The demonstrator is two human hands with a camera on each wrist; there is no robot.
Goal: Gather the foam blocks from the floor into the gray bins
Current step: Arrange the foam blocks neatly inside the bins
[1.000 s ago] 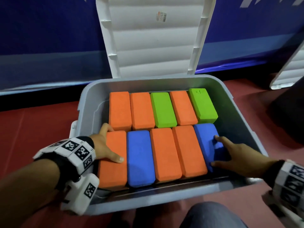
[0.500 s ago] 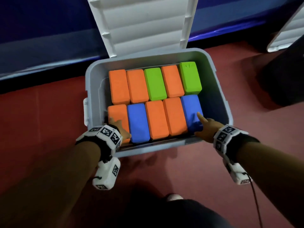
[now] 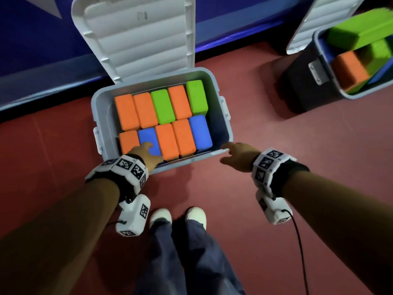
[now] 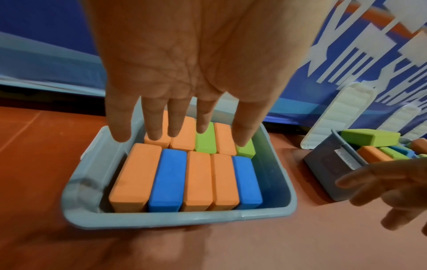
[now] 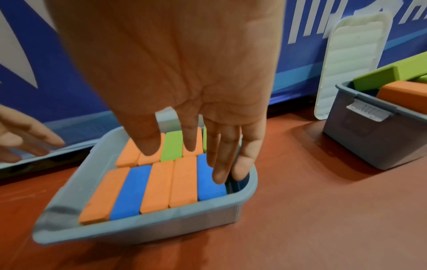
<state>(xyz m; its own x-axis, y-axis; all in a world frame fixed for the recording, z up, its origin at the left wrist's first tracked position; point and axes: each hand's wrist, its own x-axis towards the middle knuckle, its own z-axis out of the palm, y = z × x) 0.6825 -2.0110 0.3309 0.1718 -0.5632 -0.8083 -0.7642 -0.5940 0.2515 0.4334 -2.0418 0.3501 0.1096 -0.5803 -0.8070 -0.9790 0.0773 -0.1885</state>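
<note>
**Bin Contents and Hand Position**

The near gray bin (image 3: 221,133) stands on the red floor (image 3: 276,145) and holds ten foam blocks in two rows of five. Count by colour: six orange, two green, two blue. Far row, left to right: orange, orange, green block (image 3: 162,106), orange, green. Near row: orange block (image 3: 128,140), blue block (image 3: 148,140), orange, orange, blue. The blocks lie flat, side by side, touching. The bin's white lid (image 3: 138,37) stands open, leaning against the blue wall behind.

A second gray bin (image 3: 331,86) stands well apart to my right, with its own white lid (image 5: 355,60) upright behind it. It holds loosely stacked blocks; orange and green ones show, and a total count cannot be made.

My left hand (image 3: 146,153) is over the bin's near left corner. The left wrist view shows its fingers (image 4: 175,117) straight and spread above the blocks, gripping nothing. My right hand (image 3: 238,155) is at the bin's near right corner, beside the rim. The right wrist view shows its fingers (image 5: 221,155) extended and relaxed, holding nothing.

Only the head view shows my two white shoes (image 3: 160,217) and dark trouser legs on the floor.
</note>
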